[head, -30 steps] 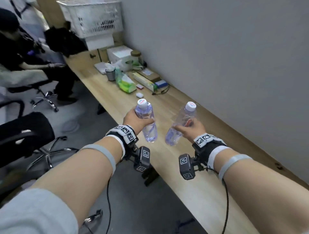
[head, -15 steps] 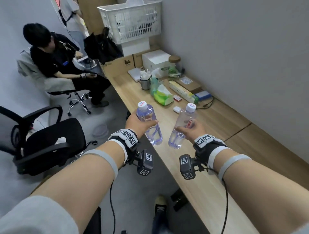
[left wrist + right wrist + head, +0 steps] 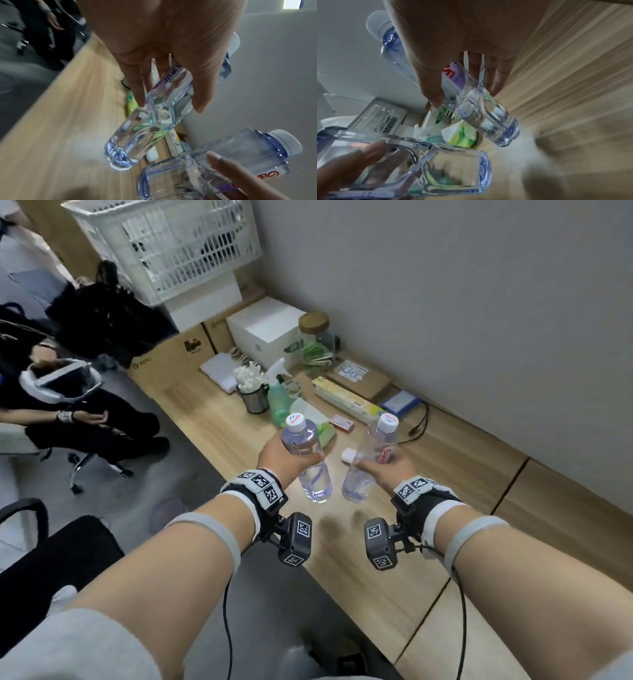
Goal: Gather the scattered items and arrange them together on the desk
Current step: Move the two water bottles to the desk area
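Note:
Each of my hands carries a clear water bottle with a white cap above the wooden desk point(image 3: 376, 577). My left hand point(image 3: 287, 453) grips the left bottle point(image 3: 313, 474) round its middle, with thumb and fingers on opposite sides in the left wrist view point(image 3: 169, 105). My right hand point(image 3: 383, 469) grips the right bottle point(image 3: 371, 460), which has a red-lettered label, and leans it slightly left. The right wrist view shows that grip point(image 3: 464, 98) and the bottle's base point(image 3: 496, 125). The two bottle bases hang close together, just above the desk.
Ahead on the desk stand a green spray bottle point(image 3: 279, 402), a metal cup point(image 3: 255, 400), a green tissue pack point(image 3: 318, 426), a small red box point(image 3: 342, 422), a long box point(image 3: 346, 398), a blue box point(image 3: 400, 404) and a white case point(image 3: 347, 455). A seated person point(image 3: 68, 405) is at the left.
Both hands have carried their bottles along the desk toward the cluster of items, which is now much nearer. The two bottles have come closer together.

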